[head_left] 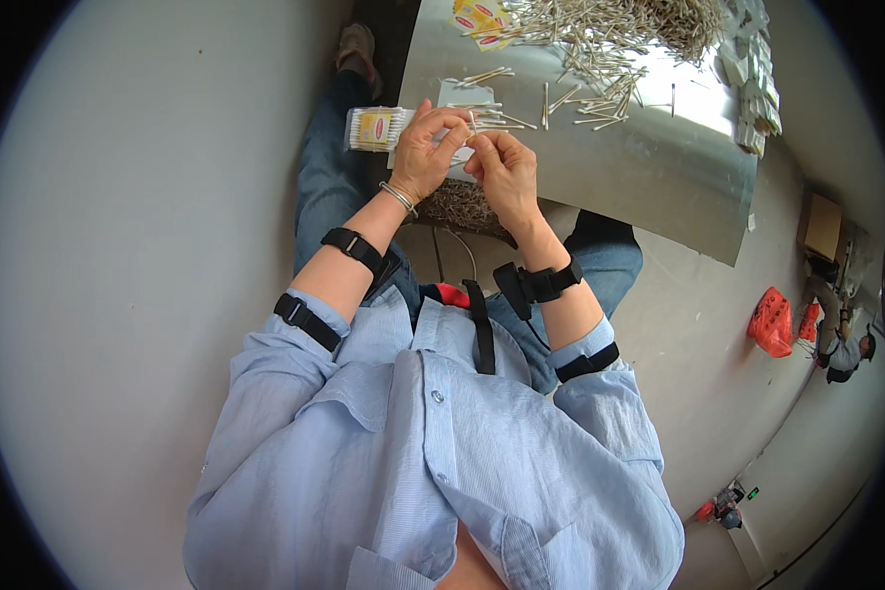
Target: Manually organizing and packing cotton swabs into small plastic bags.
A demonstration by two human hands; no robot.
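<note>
My left hand (427, 152) and my right hand (507, 177) meet over the near left edge of the metal table. Their fingertips are closed together on a cotton swab (472, 122), whose white tip points up between them. A clear pack of cotton swabs (376, 129) with a yellow label lies just left of my left hand. Loose cotton swabs (506, 120) are scattered behind my fingers, some on a pale sheet partly hidden by my hands.
A large heap of cotton swabs (649, 29) covers the far part of the metal table (649, 187). Yellow labels (480, 20) lie at the far left, and several white packs (757, 93) are stacked along the right edge. A red bag (772, 323) stands on the floor; another person (841, 349) sits beyond.
</note>
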